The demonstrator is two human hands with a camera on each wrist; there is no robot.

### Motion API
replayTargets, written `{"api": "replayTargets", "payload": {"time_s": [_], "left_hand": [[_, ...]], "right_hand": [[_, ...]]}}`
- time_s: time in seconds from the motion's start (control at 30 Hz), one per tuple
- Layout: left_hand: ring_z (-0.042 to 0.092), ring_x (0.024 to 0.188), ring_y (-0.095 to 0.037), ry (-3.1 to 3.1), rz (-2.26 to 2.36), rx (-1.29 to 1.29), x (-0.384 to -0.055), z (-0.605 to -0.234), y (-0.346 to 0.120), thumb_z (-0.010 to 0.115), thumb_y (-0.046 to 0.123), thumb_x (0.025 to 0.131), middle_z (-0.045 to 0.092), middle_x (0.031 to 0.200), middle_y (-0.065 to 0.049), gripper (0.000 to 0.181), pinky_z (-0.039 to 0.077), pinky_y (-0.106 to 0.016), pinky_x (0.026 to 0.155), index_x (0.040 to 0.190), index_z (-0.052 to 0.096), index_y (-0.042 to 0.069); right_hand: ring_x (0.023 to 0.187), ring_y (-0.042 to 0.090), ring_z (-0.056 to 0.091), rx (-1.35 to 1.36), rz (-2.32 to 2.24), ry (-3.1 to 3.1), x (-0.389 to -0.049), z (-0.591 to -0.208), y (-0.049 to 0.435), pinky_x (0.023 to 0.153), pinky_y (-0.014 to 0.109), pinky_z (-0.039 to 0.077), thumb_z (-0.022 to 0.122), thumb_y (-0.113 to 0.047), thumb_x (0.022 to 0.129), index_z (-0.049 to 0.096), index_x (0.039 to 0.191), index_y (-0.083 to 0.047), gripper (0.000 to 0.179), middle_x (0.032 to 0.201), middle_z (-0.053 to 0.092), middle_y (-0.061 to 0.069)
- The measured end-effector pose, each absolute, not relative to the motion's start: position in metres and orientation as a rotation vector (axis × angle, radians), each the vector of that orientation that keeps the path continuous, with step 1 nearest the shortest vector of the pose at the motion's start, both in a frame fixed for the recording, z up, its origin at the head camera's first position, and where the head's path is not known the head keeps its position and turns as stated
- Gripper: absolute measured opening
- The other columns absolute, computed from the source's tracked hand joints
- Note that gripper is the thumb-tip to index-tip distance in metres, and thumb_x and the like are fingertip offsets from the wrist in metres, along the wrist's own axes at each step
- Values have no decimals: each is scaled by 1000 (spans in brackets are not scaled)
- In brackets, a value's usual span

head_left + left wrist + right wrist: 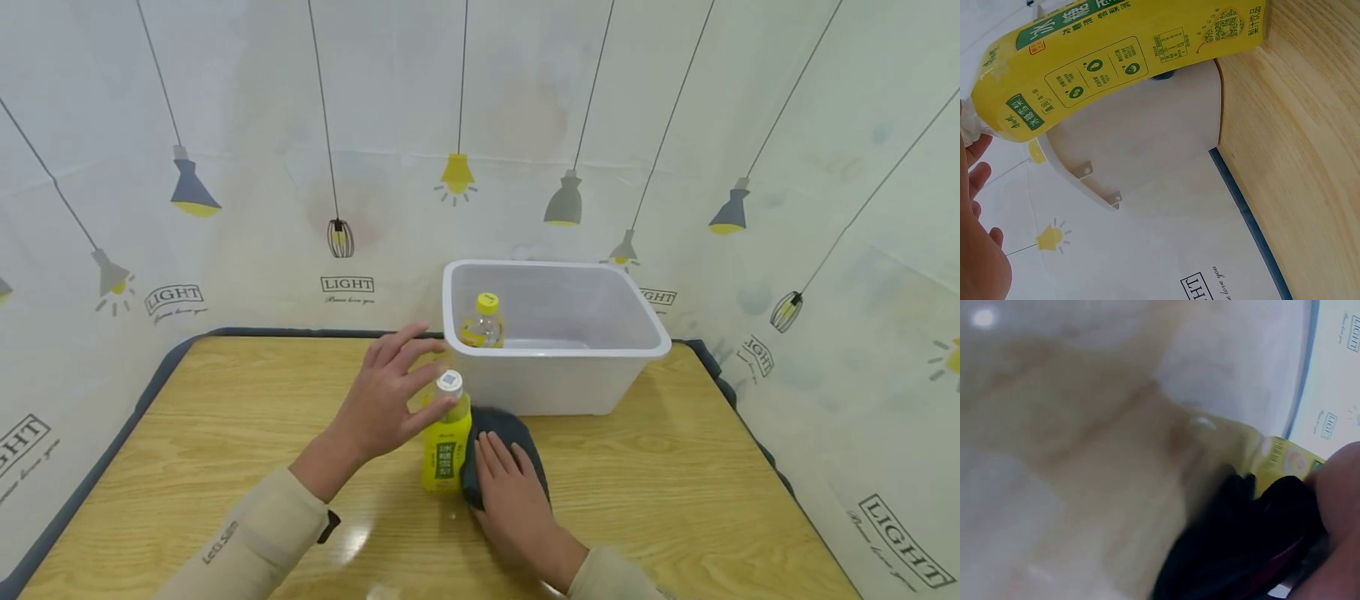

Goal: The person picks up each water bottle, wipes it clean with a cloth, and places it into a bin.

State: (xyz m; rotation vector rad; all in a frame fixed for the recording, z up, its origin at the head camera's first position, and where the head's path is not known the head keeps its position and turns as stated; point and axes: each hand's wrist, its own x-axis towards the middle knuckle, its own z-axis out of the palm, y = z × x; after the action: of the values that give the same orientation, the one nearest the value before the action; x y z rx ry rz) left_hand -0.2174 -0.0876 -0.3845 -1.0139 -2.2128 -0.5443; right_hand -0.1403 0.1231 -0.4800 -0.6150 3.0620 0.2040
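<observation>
A yellow drink bottle (444,454) with a white cap stands upright on the wooden table. My left hand (382,396) pinches it by the neck, thumb in front and forefinger behind, the other fingers raised. The same bottle (1116,69) fills the top of the left wrist view, its neck by the fingers of my left hand (979,231). My right hand (517,504) rests on a dark folded cloth (517,429), fingers extended over it. The cloth's left edge meets the bottle. In the right wrist view the cloth (1241,537) is blurred and hides most of the fingers.
Behind the hands stands a white plastic bin (547,383). Inside, at its left end, is a clear bottle with a yellow cap (487,305). A wall covering (262,208) printed with lamps surrounds the table (675,500), with a dark strip along the table's edge.
</observation>
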Motion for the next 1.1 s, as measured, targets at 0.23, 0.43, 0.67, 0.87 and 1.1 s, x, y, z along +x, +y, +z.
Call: {"api": "replayTargets", "payload": {"time_s": [0.23,0.43,0.67,0.87,1.1], "left_hand": [[33,142,-26,-2221,-533,-1003,-217,-384,-87,57,50,93,58,131,-3,43,30,-48,112,110,72,14],[34,142,-27,-2216,-501,-997,-217,-383,-86,52,51,95,57,131,-3,44,29,-47,113,110,71,13],[35,140,-27,-2210,-453,-1016,-220,-381,-85,50,43,91,57,131,-4,39,29,-46,112,105,70,13],[36,139,-27,-2196,-457,-1100,-222,-376,-86,53,37,87,55,134,-3,31,30,-46,110,104,68,16],[31,143,-26,-2252,-440,-1126,-224,-373,-87,49,57,93,50,140,-3,45,29,-46,111,109,69,20]], "right_hand": [[151,20,20,-657,266,2996,-139,-490,128,119,50,24,60,-48,93,34,151,-12,74,162,25,6],[151,21,22,-665,63,2991,-144,-487,136,119,51,24,61,-42,94,35,151,-12,70,161,27,5],[148,25,30,-617,-166,3034,-149,-473,148,117,51,29,59,-35,96,36,150,-10,64,158,33,8],[146,27,34,-568,-361,3097,-152,-461,158,116,53,30,59,-27,96,38,149,-7,60,156,37,9],[144,27,36,-544,-421,3140,-153,-451,166,115,51,33,60,-24,96,39,148,-5,59,154,39,10]]}}
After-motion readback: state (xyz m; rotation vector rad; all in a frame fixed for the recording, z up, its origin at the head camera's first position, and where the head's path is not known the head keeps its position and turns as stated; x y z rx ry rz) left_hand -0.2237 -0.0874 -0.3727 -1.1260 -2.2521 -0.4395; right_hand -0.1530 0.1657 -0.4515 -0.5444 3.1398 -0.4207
